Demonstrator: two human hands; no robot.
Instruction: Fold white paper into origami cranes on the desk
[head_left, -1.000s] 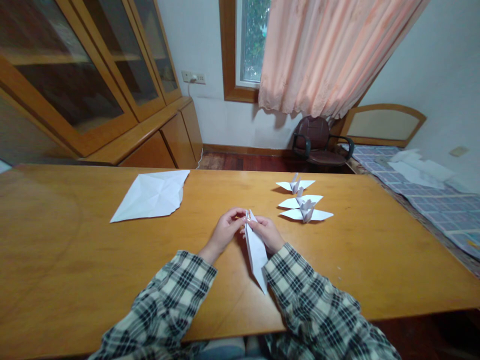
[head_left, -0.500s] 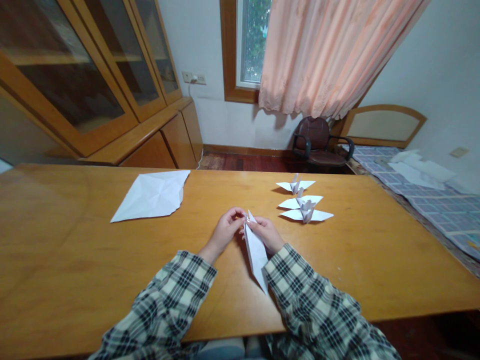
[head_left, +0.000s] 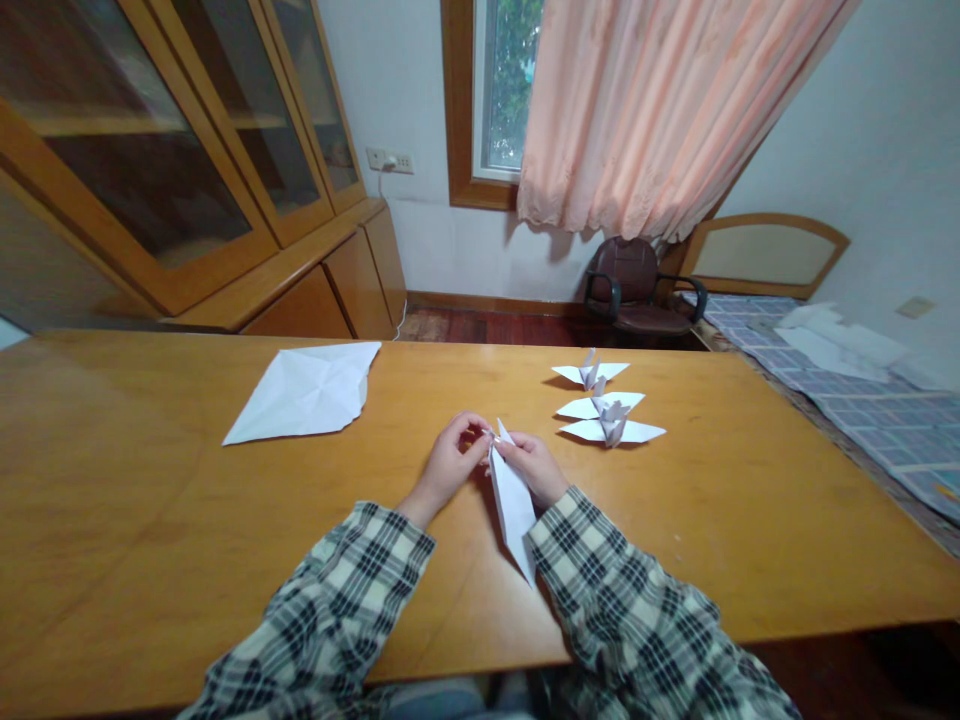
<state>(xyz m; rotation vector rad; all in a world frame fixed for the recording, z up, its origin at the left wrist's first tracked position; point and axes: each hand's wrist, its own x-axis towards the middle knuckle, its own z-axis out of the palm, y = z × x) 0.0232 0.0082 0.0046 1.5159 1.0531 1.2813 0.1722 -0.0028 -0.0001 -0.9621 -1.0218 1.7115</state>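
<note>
Wooden table (head_left: 187,530) beneath the held paper (head_left: 514,505) stands near a pink curtain (head_left: 637,110).

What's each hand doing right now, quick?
Left hand: closed, pinching the folded paper at its far end.
Right hand: closed, holding the folded paper near that same end.

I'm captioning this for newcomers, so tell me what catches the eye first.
First, the folded white paper, held by the left hand and right hand at the wooden table. Next, the three white paper cranes farther back on the right, and the creased white sheet on the left. Beyond them, the pink curtain hangs by the window.
</note>
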